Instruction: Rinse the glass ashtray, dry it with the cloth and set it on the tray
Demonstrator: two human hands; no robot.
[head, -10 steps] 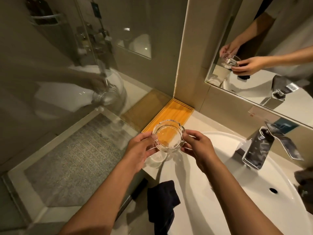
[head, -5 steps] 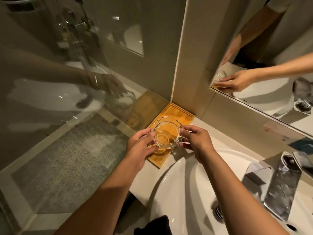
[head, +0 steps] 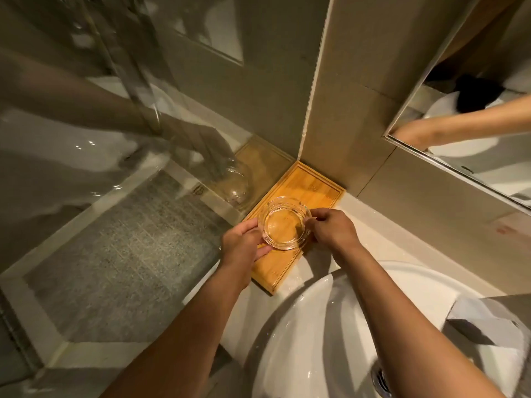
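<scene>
A clear round glass ashtray (head: pixel 283 224) with notched rim is low over the near half of a wooden tray (head: pixel 313 188) in the counter's corner; whether it touches the wood I cannot tell. My left hand (head: pixel 244 245) grips its left side from below. My right hand (head: pixel 333 229) pinches its right rim with the fingertips. The ashtray is upright. The dark cloth is out of the direct view; a dark shape shows only in the mirror.
A white basin (head: pixel 330 326) fills the lower right, its drain (head: pixel 380 379) at the edge. A glass shower partition (head: pixel 120 139) stands directly left of the tray. A mirror (head: pixel 474 116) hangs at the upper right above the tiled wall.
Both hands have carried the ashtray from above the basin's edge leftwards and down over the wooden tray. The view has swung left; the tap and the cloth have left the frame.
</scene>
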